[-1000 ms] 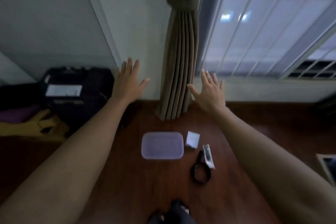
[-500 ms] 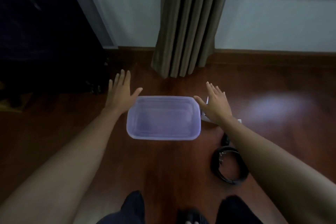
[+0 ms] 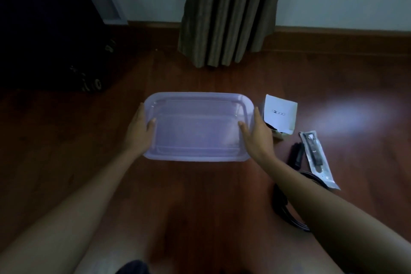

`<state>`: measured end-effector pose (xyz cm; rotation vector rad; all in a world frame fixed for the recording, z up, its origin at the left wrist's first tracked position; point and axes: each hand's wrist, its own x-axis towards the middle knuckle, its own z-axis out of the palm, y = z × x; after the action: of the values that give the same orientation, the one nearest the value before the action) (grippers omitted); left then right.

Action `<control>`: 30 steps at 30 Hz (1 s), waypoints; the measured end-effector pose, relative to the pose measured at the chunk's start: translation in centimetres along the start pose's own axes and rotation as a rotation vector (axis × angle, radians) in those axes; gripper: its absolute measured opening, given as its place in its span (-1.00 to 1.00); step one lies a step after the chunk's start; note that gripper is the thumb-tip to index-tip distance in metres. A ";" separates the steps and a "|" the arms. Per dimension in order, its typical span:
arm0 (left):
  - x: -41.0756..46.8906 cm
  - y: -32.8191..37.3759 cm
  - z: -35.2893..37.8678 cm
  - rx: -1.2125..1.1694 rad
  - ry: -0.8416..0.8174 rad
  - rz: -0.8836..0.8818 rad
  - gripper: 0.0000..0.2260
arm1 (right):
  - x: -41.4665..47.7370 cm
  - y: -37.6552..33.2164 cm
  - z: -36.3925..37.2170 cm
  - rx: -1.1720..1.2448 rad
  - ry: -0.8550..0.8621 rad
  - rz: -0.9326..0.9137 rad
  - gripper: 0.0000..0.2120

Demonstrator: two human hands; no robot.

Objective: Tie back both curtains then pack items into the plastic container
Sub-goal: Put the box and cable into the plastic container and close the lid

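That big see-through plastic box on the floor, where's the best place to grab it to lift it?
By its two short ends, one hand coming in from each side, fingers under the lip. The plastic container is wide, low and rectangular, probably too broad for one hand, and its lip likely gives fingers a ledge. The left hand and right hand sit there now, thumbs on top.

The plastic container (image 3: 198,127) lies before the curtain (image 3: 229,13), with box (image 3: 281,113) and packet (image 3: 315,158) to its right.
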<state>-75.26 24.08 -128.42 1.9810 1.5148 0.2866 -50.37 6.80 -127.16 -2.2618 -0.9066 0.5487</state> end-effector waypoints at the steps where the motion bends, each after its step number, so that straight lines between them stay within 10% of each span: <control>1: 0.0 0.0 0.2 -0.024 0.032 -0.005 -0.47 | 0.1 0.0 0.3 0.024 0.022 0.014 -0.41; 13: -0.7 1.9 -2.3 -0.150 0.206 -0.020 -0.54 | 1.1 -2.8 -0.1 0.056 0.156 -0.042 -0.53; 30: -9.6 -17.8 -15.4 -0.244 0.614 -0.524 -0.54 | -0.9 -24.0 17.1 -0.070 -0.319 -0.550 -0.66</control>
<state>-100.43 23.08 -124.99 1.2930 2.1850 0.8577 -71.83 26.52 -122.80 -1.8846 -1.6569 0.6321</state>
